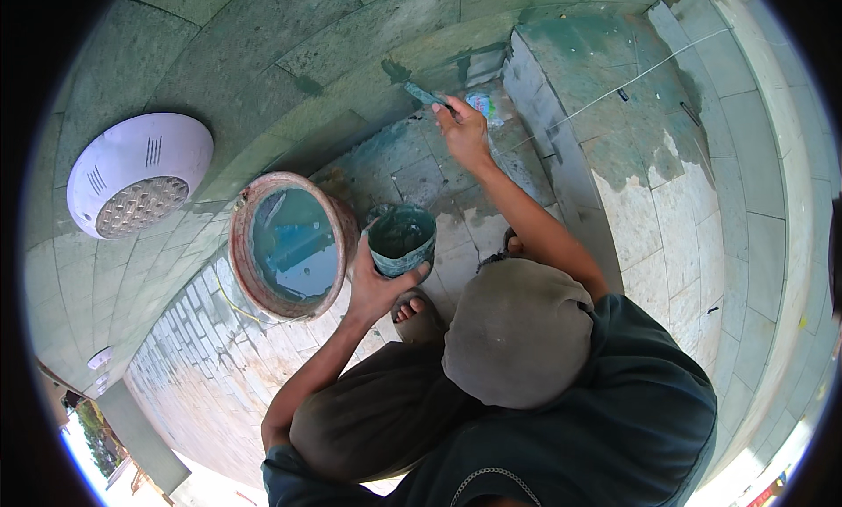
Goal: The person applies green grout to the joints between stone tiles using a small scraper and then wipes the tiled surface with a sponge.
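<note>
My left hand [377, 288] is wrapped round a cup [402, 260] smeared with dark green paste, its open mouth facing up. The paste [402, 237] coats its inside; how full it is I cannot tell. Farther off, my right hand [463, 140] grips a narrow flat tool [422, 92] covered in green, perhaps a small spatula or brush. Its tip points left at the foot of the tiled wall [351, 90], close to a dark wet smear [396, 70]. Whether the tip touches the wall I cannot tell.
A pinkish bucket [239, 244] of murky bluish water stands left of the cup. A colourful plastic packet [481, 106] lies beyond my right hand. To the right rises a tiled step [627, 147] with a thin white cord [649, 70] across it. A round white light [140, 174] is on the wall.
</note>
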Motion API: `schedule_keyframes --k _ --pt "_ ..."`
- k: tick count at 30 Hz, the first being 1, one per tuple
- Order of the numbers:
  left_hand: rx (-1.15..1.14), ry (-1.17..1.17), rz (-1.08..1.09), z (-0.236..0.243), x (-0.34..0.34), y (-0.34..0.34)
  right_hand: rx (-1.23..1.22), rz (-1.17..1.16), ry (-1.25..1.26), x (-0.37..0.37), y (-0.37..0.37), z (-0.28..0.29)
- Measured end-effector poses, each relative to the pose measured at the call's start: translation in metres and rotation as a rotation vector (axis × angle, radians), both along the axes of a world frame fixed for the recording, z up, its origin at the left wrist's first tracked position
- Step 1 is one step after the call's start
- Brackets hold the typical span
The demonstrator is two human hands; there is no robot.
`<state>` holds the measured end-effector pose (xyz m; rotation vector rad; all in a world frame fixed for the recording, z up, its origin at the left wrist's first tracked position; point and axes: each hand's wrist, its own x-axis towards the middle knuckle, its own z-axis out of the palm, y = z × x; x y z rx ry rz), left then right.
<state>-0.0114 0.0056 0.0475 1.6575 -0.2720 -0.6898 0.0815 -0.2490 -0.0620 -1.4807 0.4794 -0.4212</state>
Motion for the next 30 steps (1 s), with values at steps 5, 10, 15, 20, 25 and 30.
schedule_keyframes --k 5,10,15,20,25,30 --pt "0.022 -0.004 -0.03 0.001 0.0 -0.003 0.085 -0.122 -0.103 0.02 -0.029 0.008" --pt "0.027 0.026 -0.024 0.005 0.0 -0.005 0.244 -0.369 -0.194 0.027 -0.035 0.016" --pt "0.019 0.0 -0.016 0.003 0.0 -0.005 0.34 -0.508 -0.299 0.021 -0.037 0.024" --pt "0.02 0.017 -0.017 0.003 -0.001 -0.005 0.304 -0.495 -0.302 0.01 -0.031 0.028" --pt "0.009 0.034 -0.021 0.005 -0.001 -0.007 0.367 -0.593 -0.245 0.008 -0.022 0.029" --pt "0.01 0.029 -0.009 0.006 -0.002 -0.005 0.248 -0.509 -0.167 0.008 -0.019 0.025"
